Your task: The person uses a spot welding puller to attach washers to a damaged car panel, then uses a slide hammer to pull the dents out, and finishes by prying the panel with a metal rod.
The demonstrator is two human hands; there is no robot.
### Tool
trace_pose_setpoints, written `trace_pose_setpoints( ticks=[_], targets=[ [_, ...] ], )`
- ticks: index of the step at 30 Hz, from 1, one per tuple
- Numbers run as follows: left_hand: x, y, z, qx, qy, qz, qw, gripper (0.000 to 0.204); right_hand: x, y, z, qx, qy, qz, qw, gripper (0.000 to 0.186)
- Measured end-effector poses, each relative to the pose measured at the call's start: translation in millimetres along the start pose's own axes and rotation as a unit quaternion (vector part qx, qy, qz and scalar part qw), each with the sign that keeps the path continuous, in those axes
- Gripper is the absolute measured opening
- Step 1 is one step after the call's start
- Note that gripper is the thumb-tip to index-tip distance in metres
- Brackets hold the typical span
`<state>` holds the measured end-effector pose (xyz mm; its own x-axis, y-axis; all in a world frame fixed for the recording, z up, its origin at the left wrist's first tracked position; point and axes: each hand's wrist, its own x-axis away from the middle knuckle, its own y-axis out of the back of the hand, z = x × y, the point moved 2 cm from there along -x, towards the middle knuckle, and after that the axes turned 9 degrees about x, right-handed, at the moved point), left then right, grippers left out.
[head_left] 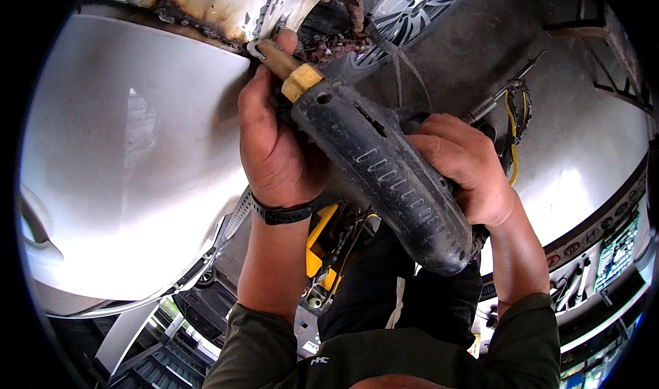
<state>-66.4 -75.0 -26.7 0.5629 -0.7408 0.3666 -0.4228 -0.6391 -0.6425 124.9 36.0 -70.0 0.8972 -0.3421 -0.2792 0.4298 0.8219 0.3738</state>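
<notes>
1. The right hand [463,166] grips the black tool [384,169] near its rear.
2. The left hand [274,142] is closed around its front, thumb by the brass nozzle [288,70].
3. The nozzle tip touches the rusty seam [206,21] above the white panel [130,169].

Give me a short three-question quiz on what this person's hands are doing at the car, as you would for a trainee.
1. True or false: the right hand grips the rear of the black power tool.
2. Which hand steadies the tool's brass nozzle at the front? A. left hand B. right hand C. neither
3. What does the nozzle's tip meet: the smooth white body panel or the rusted seam along its edge?

Key
1. True.
2. A; its thumb lies beside the nozzle, and a black band sits on that wrist.
3. The rusted seam, where the paint is flaked and brown.
</notes>
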Motion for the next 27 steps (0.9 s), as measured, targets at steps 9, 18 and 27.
trace_pose_setpoints(
  ticks=[9, 18, 27],
  targets=[
    [-0.5, 0.7, 0.3, 0.003, 0.001, 0.031, 1.0, 0.047, -4.6, -0.1, -5.6, -0.074, -0.005, -0.014, 0.997, 0.044],
    [0.2, 7.0, -6.7, 0.01, -0.011, -0.052, 0.999, 0.049, -6.5, -3.8, -32.9, -0.072, 0.051, -0.001, 0.996, 0.049],
    [-4.8, -7.6, -6.6, -0.023, -0.014, -0.056, 0.998, 0.043, -4.5, -5.1, -36.5, -0.064, 0.043, -0.002, 0.997, 0.051]
  ],
)
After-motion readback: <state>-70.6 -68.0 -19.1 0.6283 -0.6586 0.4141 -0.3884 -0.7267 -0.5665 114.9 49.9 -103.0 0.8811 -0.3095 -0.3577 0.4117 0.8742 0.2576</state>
